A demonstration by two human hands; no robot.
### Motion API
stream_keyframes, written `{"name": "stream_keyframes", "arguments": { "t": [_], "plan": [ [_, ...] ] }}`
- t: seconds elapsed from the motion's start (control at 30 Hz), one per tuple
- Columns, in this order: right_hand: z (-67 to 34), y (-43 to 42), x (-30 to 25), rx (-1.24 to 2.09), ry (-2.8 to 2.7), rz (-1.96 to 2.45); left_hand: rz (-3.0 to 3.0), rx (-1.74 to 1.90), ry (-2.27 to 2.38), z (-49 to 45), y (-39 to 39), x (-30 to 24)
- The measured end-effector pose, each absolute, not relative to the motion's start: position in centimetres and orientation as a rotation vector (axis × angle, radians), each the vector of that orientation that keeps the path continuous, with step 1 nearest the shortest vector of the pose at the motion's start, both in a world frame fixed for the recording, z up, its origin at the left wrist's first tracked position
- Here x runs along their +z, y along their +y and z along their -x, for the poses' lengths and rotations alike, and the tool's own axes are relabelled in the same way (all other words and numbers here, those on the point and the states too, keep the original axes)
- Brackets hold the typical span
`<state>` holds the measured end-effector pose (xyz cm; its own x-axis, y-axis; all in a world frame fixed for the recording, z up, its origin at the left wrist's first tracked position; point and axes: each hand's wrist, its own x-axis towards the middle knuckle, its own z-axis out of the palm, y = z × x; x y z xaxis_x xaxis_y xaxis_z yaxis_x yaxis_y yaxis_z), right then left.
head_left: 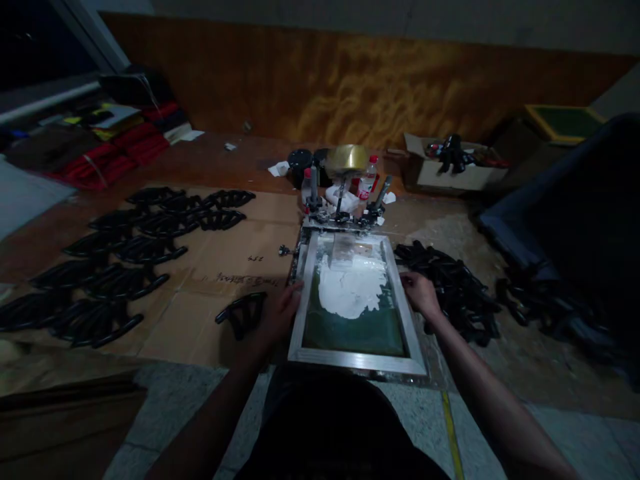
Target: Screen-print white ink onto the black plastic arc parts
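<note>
A silkscreen frame (357, 361) with silver metal sides lies in front of me, with white ink (350, 291) spread over its green mesh. At its left edge is my left hand (283, 308), fingers bent in; their tips are partly hidden. My right hand (419, 291) is at the opposite edge with its fingers drawn together, and what they pinch is not visible. Next to my left wrist, a black curved piece with several bars (243, 313) lies on cardboard (200, 293). The far end of the frame meets a clamp stand (343, 217); what lies beneath the screen is hidden.
Rows of similar black pieces (120, 280) lie at left, and a jumbled black pile (450, 287) at right. Behind the stand are bottles (369, 179) and dark round containers (300, 160). A filled cardboard box (455, 175) stands back right; red bundles (125, 147) lie back left.
</note>
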<state>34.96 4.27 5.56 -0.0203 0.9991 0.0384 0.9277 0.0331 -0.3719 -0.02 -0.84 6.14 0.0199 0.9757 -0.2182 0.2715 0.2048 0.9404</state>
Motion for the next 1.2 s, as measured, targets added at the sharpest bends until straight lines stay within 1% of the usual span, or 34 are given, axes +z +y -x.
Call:
{"name": "stream_keyframes", "arguments": {
  "t": [0.1, 0.23, 0.3, 0.4, 0.5, 0.6, 0.73, 0.8, 0.87, 0.93, 1.0, 1.1, 1.2],
  "plan": [
    [-33.4, 7.1, 7.1, 0.234, -1.894, 1.920, -1.173, 0.733, 1.534, -0.3, -1.3, 2.2],
    [-26.7, 9.7, 8.7, 0.167, -2.259, 1.679, -1.202, 0.742, 1.549, -0.4, -0.6, -0.2],
    [-24.2, 9.3, 8.6, 0.238, -2.454, 1.634, -1.199, 0.744, 1.554, -0.2, -0.4, -0.7],
    [-23.4, 6.7, 7.9, 0.348, -2.620, 1.582, -1.209, 0.749, 1.538, -0.1, -0.5, -1.0],
    [-24.7, 4.1, 7.6, 0.429, -2.813, 1.315, -1.216, 0.747, 1.508, -0.1, -0.7, -1.1],
    [-25.7, 3.6, 7.8, 0.522, -2.905, 1.074, -1.207, 0.742, 1.489, -0.2, -0.7, -0.9],
    [-25.4, 3.4, 7.2, 0.394, -2.774, 1.222, -1.147, 0.765, 1.475, -0.3, -0.7, -0.9],
    [-25.3, 2.5, 6.6, 0.363, -2.768, 1.200, -1.124, 0.771, 1.476, -0.4, -0.7, -0.9],
    [-25.3, 1.7, 6.3, 0.443, -2.801, 1.133, -1.112, 0.783, 1.470, -0.5, -0.7, -0.7],
    [-25.2, 2.0, 6.7, 0.531, -2.761, 1.158, -1.101, 0.792, 1.466, -0.5, -0.8, -0.2],
    [-24.7, 3.6, 7.6, 0.533, -2.627, 1.278, -1.093, 0.781, 1.469, -0.3, -0.8, 0.9],
    [-24.6, 7.8, 9.5, 0.426, -2.426, 1.470, -1.110, 0.770, 1.463, 0.1, -0.9, 3.4],
    [-27.5, 11.4, 11.3, 0.347, -2.196, 1.631, -1.190, 0.870, 1.479, 0.2, -0.5, 6.5]
  ]
}}
